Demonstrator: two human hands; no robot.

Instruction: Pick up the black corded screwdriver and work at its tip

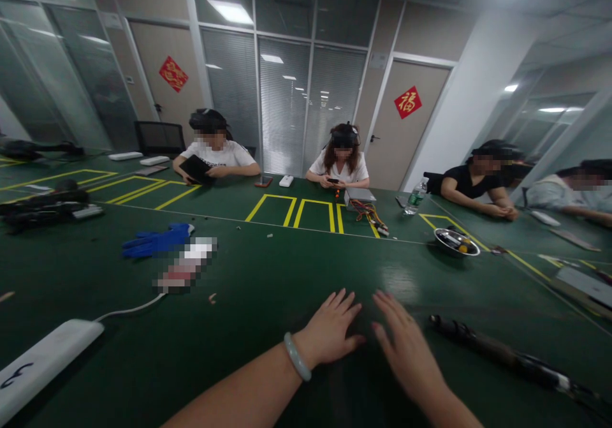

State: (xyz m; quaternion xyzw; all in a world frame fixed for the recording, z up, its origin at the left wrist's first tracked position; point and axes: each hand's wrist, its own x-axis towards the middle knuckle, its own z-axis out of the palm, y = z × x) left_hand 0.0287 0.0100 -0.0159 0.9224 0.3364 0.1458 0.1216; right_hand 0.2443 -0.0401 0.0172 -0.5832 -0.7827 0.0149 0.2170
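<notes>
My left hand [333, 329], with a pale bangle [297, 356] at its wrist, rests palm down on the green table [248, 294]. Its fingers are spread and it holds nothing. Just to its right, my right hand [404, 345] is tilted with its fingers extended, the thumb apart, and nothing in it. A small gap separates the two hands. Beyond my right hand, on the right, lies a black rod-like object [497, 351] with a cable.
On the left are a white power bank [52, 364] cabled to a pixelated phone [186, 265], and a blue glove [157, 241]. Farther off stand a metal bowl [456, 243], a bottle [415, 197] and a metal box with wires [359, 198]. Several people sit around the table.
</notes>
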